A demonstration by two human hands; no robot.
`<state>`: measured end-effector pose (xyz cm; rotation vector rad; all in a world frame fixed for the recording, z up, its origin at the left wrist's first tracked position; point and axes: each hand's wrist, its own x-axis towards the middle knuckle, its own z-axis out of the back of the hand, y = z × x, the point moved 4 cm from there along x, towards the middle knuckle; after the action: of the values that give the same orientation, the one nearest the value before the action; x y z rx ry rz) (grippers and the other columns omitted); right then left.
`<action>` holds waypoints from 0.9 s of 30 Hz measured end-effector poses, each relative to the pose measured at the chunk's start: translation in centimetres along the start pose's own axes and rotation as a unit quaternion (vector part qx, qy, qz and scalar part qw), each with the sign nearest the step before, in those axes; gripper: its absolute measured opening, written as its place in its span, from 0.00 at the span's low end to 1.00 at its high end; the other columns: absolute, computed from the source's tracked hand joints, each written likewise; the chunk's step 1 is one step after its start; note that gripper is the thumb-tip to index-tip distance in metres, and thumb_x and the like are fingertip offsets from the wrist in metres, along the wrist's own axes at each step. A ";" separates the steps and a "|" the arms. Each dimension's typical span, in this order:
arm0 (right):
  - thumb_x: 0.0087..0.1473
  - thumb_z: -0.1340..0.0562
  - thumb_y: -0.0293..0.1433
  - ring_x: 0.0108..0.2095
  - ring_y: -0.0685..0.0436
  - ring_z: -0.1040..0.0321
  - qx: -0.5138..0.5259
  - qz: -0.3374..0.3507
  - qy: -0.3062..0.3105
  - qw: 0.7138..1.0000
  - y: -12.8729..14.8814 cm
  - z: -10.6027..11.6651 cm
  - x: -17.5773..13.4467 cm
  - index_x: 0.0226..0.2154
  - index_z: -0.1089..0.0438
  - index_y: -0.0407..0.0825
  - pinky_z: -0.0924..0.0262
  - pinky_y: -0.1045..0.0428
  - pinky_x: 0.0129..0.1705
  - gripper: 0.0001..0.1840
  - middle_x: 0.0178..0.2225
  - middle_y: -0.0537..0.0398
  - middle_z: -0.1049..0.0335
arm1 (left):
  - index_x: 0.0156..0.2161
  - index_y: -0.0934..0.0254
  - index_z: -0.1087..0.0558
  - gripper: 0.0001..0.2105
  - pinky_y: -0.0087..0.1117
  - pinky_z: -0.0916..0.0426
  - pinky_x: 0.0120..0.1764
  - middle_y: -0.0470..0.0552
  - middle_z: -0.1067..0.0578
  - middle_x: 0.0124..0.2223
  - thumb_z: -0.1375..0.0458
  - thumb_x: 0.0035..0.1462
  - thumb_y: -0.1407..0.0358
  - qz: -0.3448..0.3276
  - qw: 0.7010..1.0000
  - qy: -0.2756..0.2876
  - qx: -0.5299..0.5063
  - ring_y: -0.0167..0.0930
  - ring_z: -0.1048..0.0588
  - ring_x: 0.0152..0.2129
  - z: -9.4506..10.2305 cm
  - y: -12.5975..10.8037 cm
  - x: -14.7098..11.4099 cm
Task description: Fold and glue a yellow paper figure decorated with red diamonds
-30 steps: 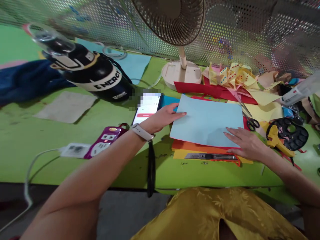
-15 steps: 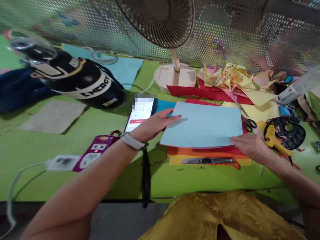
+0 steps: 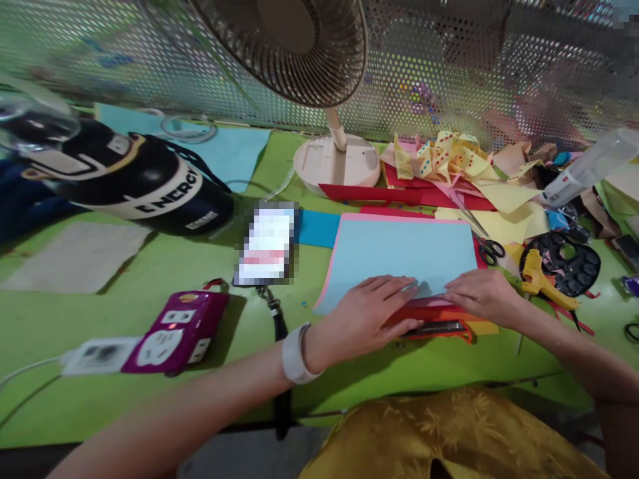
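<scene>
A light blue sheet of paper (image 3: 394, 246) lies over a pink sheet (image 3: 327, 293), whose left and top edges show. My left hand (image 3: 367, 313) rests with outstretched fingers on the blue sheet near its front edge, its thumb apart and lower, by the utility knife. At the front right edge my right hand (image 3: 482, 296) has its fingers pressed together on the paper; the thumb is mostly hidden. Between the hands the edge looks slightly raised. Under the front edge lies the orange utility knife (image 3: 442, 327), partly covered by my left hand, on orange and yellow paper.
Behind the sheets stand a fan (image 3: 337, 163) and crumpled yellow paper (image 3: 454, 156). To the right lie scissors (image 3: 492, 251), a yellow glue gun (image 3: 542, 279) and a black palette (image 3: 582, 266). On the left are a phone (image 3: 267, 246), a purple power strip (image 3: 174, 332) and a black bottle (image 3: 164, 186).
My left hand has left the sheet's left edge and moved right and nearer to me, onto its front edge. My right hand stays near the front right corner. The view has shifted slightly.
</scene>
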<state>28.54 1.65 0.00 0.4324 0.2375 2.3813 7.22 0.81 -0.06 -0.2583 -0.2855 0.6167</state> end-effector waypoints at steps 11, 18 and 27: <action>0.63 0.41 0.35 0.37 0.47 0.23 0.030 0.004 -0.037 0.999 -0.3 2.4 -1.2 0.39 0.23 0.52 0.33 0.45 0.53 0.10 0.37 0.54 0.19 | 0.53 0.66 0.29 0.14 0.33 0.23 0.40 0.55 0.20 0.46 0.54 0.69 0.69 -0.057 0.996 -0.062 -0.016 0.32 0.20 0.40 -1.0 1.1 -1.2; 0.62 0.42 0.40 0.56 0.38 0.32 0.073 -0.006 0.022 0.997 -3.5 3.6 -3.0 0.48 0.27 0.52 0.40 0.36 0.60 0.16 0.55 0.44 0.28 | 0.62 0.59 0.38 0.18 0.33 0.25 0.48 0.55 0.22 0.52 0.54 0.70 0.69 -0.138 0.980 -0.110 -0.094 0.31 0.23 0.49 0.3 1.6 -2.3; 0.58 0.49 0.21 0.40 0.40 0.24 -0.123 0.023 0.003 0.992 2.5 5.2 -3.2 0.42 0.26 0.46 0.28 0.45 0.43 0.18 0.39 0.46 0.21 | 0.63 0.61 0.38 0.21 0.48 0.35 0.59 0.57 0.26 0.57 0.48 0.66 0.69 -0.085 0.991 -0.100 0.027 0.37 0.28 0.55 0.5 2.4 -2.2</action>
<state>31.22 -2.05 4.79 0.3166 -0.0641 2.4177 4.07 1.42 -0.80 -0.1185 -0.4783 0.4820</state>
